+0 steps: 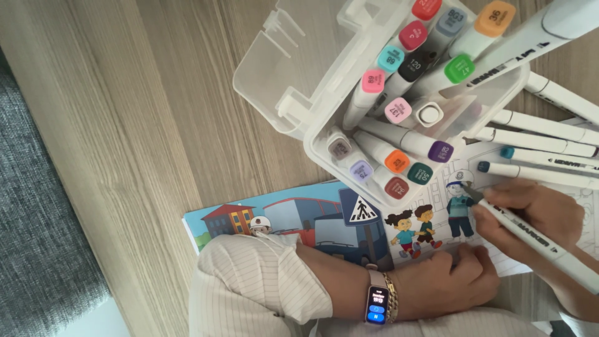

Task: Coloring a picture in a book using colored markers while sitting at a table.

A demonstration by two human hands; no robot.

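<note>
A wooden bench (143, 125) is filling most of the frame. In the lower right, the right hand (530, 215) is closing its fingers (499, 203) around a white marker (536, 240), whose tip is touching a colouring book (299, 215) at the drawn figure. The left hand (446, 281) is resting as a loose fist on the book's lower edge. A clear marker box (374, 93) is lying at the upper centre.

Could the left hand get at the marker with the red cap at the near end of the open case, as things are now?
Probably yes. The left hand rests as a fist on the colouring book, empty, and the red-capped marker sits just beyond it in the clear marker case, cap up, lid open. Nothing lies between them.
</note>
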